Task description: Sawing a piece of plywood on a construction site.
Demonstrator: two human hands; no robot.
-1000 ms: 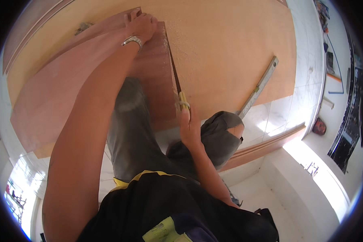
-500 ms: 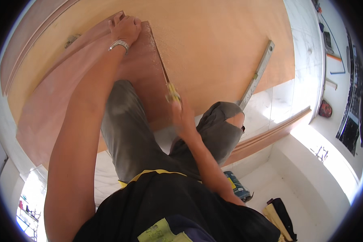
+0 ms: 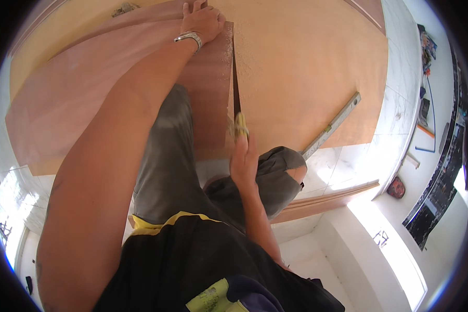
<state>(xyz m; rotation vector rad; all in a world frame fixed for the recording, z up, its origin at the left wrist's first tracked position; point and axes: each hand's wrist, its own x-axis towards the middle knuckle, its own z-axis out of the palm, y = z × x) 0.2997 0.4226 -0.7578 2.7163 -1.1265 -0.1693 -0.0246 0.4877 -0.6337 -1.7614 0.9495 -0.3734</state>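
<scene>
My left hand (image 3: pixel 203 25), with a metal-banded watch at its wrist, presses on the far end of a reddish-brown plywood sheet (image 3: pixel 109 73), its fingers apart. In my right hand (image 3: pixel 244 164) is a handsaw, gripped by its yellow handle (image 3: pixel 241 126). The saw's dark, narrow blade (image 3: pixel 237 88) points away from me beside the sheet's right edge; whether it is in the wood I cannot tell. Pale sawdust lies along that edge. My left knee rests on or close against the sheet.
A larger light-brown board (image 3: pixel 307 57) lies beneath. A spirit level (image 3: pixel 333 125) slants across its right part, near my right knee. Reddish wood strips (image 3: pixel 322 203) lie behind that knee, on white tiles. A black strip (image 3: pixel 437 192) and scattered tools are at far right.
The view has turned, so the sheet and both hands appear farther right. The saw now points more straight ahead, and a wider gap shows between it and the sheet's near edge.
</scene>
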